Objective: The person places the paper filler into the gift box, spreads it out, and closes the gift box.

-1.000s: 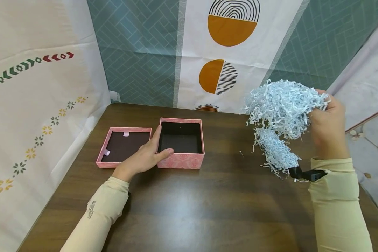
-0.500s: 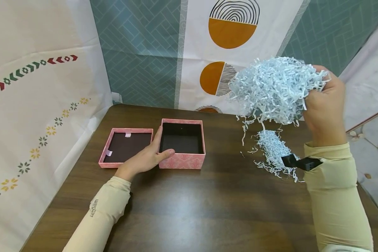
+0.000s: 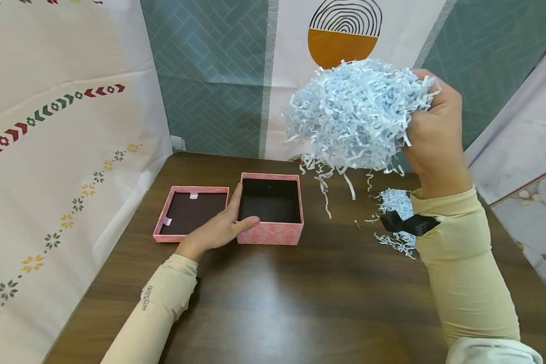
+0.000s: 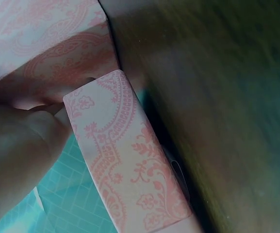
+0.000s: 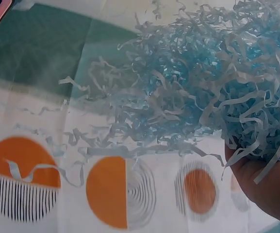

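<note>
1. Starting nearest, we see the dark wooden table [image 3: 300, 303] with both cream sleeves coming in from the near edge.
2. Our left hand [image 3: 218, 230] lies at near-left centre, fingers straight along the left wall of the pink box [image 3: 271, 233], thumb across its near left corner; it rests on the box and steadies it rather than curling round it. In the left wrist view we see the patterned pink wall [image 4: 130, 160] pressed against the palm.
3. The box sits upright and open, with a dark inside, around the middle of the table.
4. Its lid [image 3: 192, 212] lies upside down just left of the box, touching or nearly touching it, behind the left hand.
5. To the right, a small heap of loose shreds [image 3: 398, 202] lies on the table, partly hidden by the right forearm.
6. Our right hand [image 3: 432, 136] is raised on the far right, well above the table, fingers curled round a big wad of pale blue shredded paper [image 3: 355, 114]; strands hang down from it, right of and above the box.
7. The right wrist view shows the same wad [image 5: 217, 92] bulging out of the palm.
8. Farthest back, we see a patterned backdrop [image 3: 343, 30] with orange half-circles.
</note>
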A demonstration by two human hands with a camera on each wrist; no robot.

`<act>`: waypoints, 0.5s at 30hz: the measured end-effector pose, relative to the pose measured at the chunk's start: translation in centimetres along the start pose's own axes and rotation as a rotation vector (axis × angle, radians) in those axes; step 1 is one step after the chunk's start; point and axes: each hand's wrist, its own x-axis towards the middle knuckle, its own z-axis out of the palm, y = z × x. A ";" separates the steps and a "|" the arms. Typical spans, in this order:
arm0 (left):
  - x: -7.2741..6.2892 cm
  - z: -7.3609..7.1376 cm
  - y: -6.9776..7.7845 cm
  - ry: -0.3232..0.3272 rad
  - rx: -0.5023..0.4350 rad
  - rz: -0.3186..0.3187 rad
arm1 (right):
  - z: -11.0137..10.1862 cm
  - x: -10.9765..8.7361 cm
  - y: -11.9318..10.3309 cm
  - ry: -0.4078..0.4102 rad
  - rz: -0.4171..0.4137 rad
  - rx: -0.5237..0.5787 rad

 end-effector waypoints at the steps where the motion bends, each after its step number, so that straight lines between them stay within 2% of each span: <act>1: 0.0 0.0 0.0 0.000 -0.002 0.000 | 0.4 0.0 0.2 -0.017 -0.004 -0.011; 5: 0.2 0.2 0.1 -0.007 -0.007 0.000 | 1.8 -0.4 1.3 -0.074 -0.037 -0.077; 8: 0.3 0.3 0.1 -0.012 -0.025 0.022 | 2.4 -0.7 2.3 -0.119 -0.021 -0.134; 13: 0.5 0.3 -0.1 -0.015 -0.045 0.041 | 3.0 -2.0 5.0 -0.183 0.101 -0.260; 15: 0.5 0.4 -0.2 -0.017 -0.046 0.042 | 3.2 -2.7 6.3 -0.214 0.163 -0.273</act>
